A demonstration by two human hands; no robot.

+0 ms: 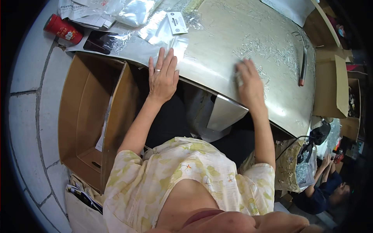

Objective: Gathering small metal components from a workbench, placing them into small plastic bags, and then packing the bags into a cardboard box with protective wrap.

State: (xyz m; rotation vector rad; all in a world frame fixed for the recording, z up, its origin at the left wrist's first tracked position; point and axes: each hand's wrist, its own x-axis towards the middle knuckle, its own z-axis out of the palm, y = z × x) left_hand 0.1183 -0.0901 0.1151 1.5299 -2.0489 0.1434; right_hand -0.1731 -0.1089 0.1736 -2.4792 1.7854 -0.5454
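Note:
My left hand (163,77) lies with its fingers stretched out and apart at the near edge of the metal-topped table (217,39). Its fingertips rest at a clear plastic bag (179,47), and it holds nothing. Just above the bag is a small white printed card (177,22). Over the table to the right, my right hand (251,87) is blurred by motion, its fingers pointing down at the surface. Whether anything is between those fingers I cannot make out. Beside and beyond it many small thin metal pins (278,54) lie scattered.
A dark-handled tool (302,66) lies at the table's right. A red can (64,29) and a dark phone (99,42) are at the far left. An open cardboard box (83,105) stands left of me. Another person (320,190) sits at lower right.

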